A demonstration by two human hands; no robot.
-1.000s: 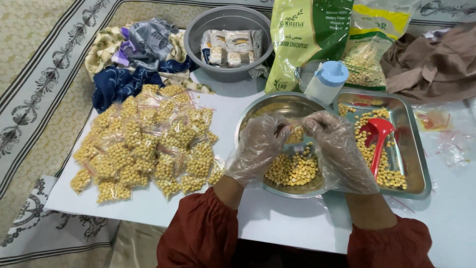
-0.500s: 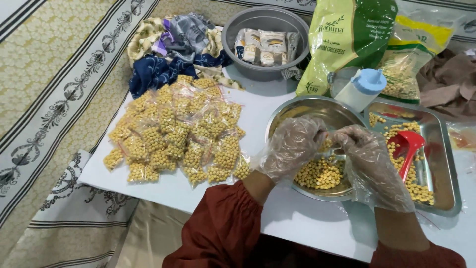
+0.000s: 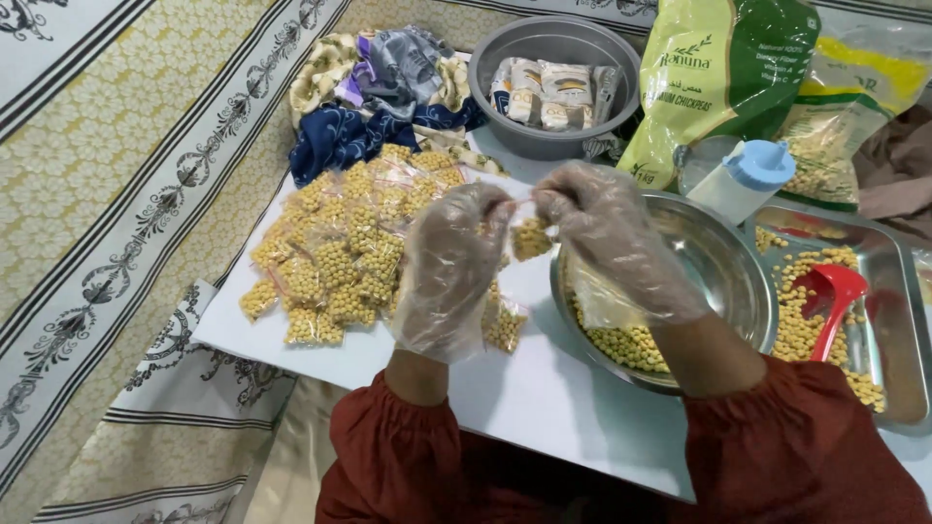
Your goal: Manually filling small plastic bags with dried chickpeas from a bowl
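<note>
Both hands are raised over the white counter (image 3: 544, 388), each in a loose clear plastic glove, and between them hangs a small clear pouch of chickpeas (image 3: 530, 237); the left hand (image 3: 449, 267) is closed, its fingertips pinching the pouch's top edge from the left, and the right hand (image 3: 607, 238) is likewise closed in a pinch on the same edge from the right; the pouch hangs above the counter just left of the steel bowl (image 3: 718, 262), which holds loose chickpeas in its near side; to judge from the grip, the step in hand is sealing or pressing shut the mouth of a filled pouch, and the move that follows seems to call for running the pinch evenly along the mouth while keeping it uppermost so nothing spills; the pouch's mouth points up toward the fingers, its filled belly sags down, and its long axis looks roughly upright, though the gloves hide much of the top; a pile of filled pouches (image 3: 340, 247) lies on the counter to the left, well below the hands; a red scoop (image 3: 833, 296) rests in a steel tray (image 3: 898, 340) of chickpeas to the right, untouched; a white bottle with a blue cap (image 3: 743, 180) stands behind the bowl.
</note>
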